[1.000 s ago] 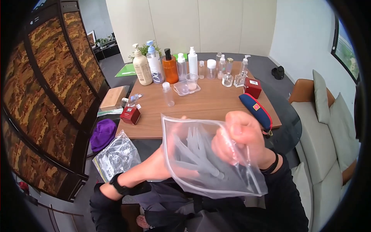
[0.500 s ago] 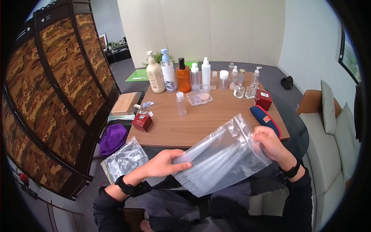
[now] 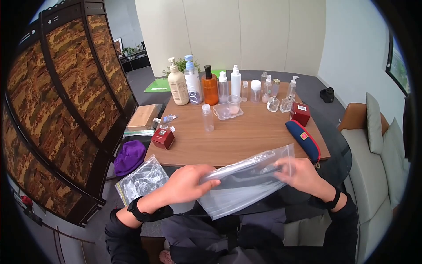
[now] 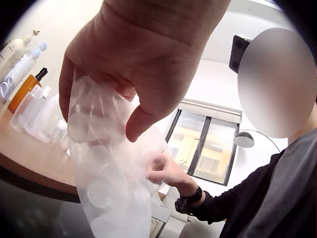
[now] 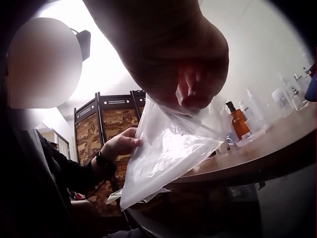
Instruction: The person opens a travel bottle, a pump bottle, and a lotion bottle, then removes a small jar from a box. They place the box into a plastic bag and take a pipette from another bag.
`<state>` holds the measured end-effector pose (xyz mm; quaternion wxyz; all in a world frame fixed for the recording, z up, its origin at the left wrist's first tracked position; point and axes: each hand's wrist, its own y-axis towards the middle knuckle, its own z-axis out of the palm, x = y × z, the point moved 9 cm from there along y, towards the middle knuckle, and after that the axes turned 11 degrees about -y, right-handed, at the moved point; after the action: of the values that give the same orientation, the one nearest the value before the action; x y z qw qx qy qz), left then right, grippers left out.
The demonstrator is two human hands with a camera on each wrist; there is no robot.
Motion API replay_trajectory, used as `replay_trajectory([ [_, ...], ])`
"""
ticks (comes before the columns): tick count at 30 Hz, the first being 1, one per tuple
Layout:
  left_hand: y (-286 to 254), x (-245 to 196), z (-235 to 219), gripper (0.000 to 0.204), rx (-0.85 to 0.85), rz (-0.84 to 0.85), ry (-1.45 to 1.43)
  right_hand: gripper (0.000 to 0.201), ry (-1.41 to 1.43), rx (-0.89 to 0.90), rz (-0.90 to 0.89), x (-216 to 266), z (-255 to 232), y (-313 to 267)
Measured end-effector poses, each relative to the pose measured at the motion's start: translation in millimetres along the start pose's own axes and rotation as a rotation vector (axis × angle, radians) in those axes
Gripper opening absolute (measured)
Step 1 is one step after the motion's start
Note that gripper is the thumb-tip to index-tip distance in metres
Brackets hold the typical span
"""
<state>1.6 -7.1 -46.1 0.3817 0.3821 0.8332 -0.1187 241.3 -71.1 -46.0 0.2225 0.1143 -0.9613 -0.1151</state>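
Observation:
A clear plastic zip bag (image 3: 246,187) is held between the two hands, in front of the table's near edge. My left hand (image 3: 190,182) grips its left end, thumb on the near face. At the other end my right hand (image 3: 302,177) pinches the bag near its opening edge, the fingers slightly blurred. Long, pale, see-through items lie inside the bag; in the left wrist view, rounded translucent shapes show through the plastic (image 4: 101,191). From the right wrist, the bag (image 5: 163,153) hangs as a slanted sheet below the curled right fingers (image 5: 190,91).
On the wooden board (image 3: 237,141) stand several pump and spray bottles, with an empty-looking clear bottle (image 3: 207,119) nearer. Red boxes (image 3: 163,138) and a blue pouch (image 3: 303,138) sit near its sides. At left lie a purple cloth item (image 3: 130,157) and another plastic bag (image 3: 143,180).
The right hand has come out from inside the bag's area to its right edge. The bag has been lowered, turned and flattened, its upper edge now slumping down. The left hand stays at its left end.

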Motion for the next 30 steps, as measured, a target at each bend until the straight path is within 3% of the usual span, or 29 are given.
replay_trajectory([
  [5, 0.3, -15.9, -15.3, 0.03, -0.08, 0.057, 0.099, 0.046, 0.029, 0.075, -0.292, 32.6, 9.2, 3.9],
  [11, -0.9, -38.6, -21.0, 0.026, -0.125, 0.16, 0.171, 0.048, 0.241, 0.389, -0.217, 13.5, 54.4, 7.4],
  [14, 0.2, -34.9, -16.5, 0.024, -0.127, 0.192, 0.182, 0.045, 0.161, 0.498, -0.122, 11.8, 66.2, 6.1],
  [17, 0.9, -33.0, -14.4, 0.022, -0.113, 0.187, 0.165, 0.043, -0.076, 0.428, -0.252, 19.0, 72.8, 5.8],
  [30, 4.1, -26.9, -8.6, 0.023, -0.098, 0.218, 0.196, 0.027, -0.243, 0.368, -0.205, 7.3, 94.6, 0.0],
])
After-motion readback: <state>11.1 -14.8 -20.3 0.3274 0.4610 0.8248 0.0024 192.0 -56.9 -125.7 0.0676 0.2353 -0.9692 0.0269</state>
